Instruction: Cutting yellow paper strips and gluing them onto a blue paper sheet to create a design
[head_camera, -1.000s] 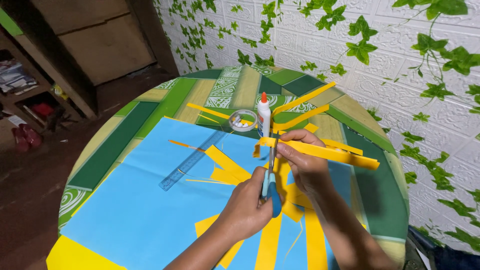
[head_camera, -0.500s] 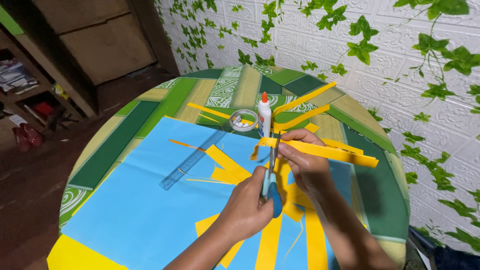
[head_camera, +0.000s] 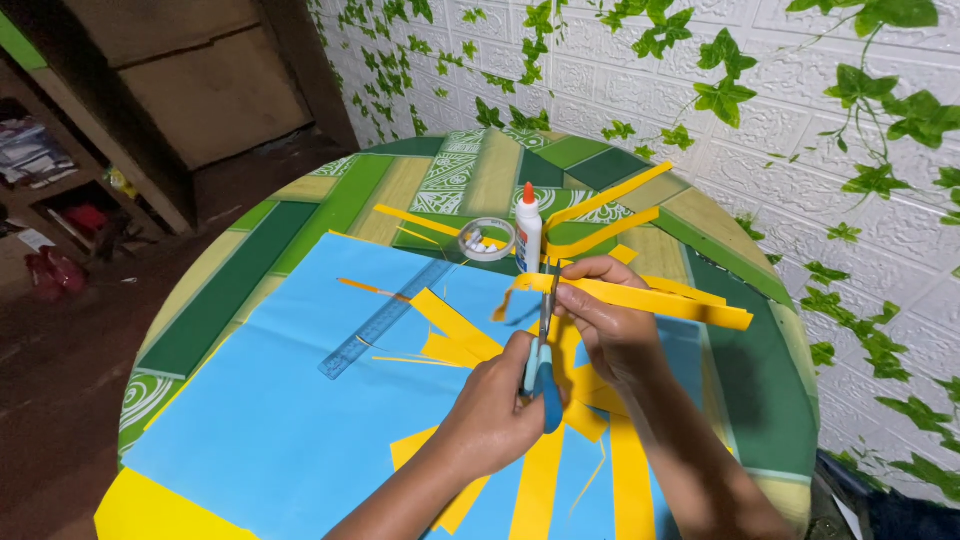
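The left hand (head_camera: 497, 400) is closed through the blue handles of a pair of scissors (head_camera: 543, 345), whose blades point away from the person and meet a long yellow paper strip (head_camera: 650, 300). The right hand (head_camera: 610, 320) pinches that strip near its left end and holds it level above the worktop (head_camera: 770, 400); the strip's free end reaches out toward the worktop's right rim. Below the hands lies a large blue sheet (head_camera: 270, 420) with yellow strips (head_camera: 540, 480) fanned across it, and a clear ruler (head_camera: 385, 318) rests slantwise on the sheet to the left. Just beyond the scissor tips stand a white glue bottle (head_camera: 528, 235) with an orange cap and a roll of clear tape (head_camera: 487, 240), both close to the blades. More yellow strips (head_camera: 605, 200) lie behind them. The sheet's left half is bare paper, while the right rim sits near a white wall (head_camera: 800, 130) hung with ivy.
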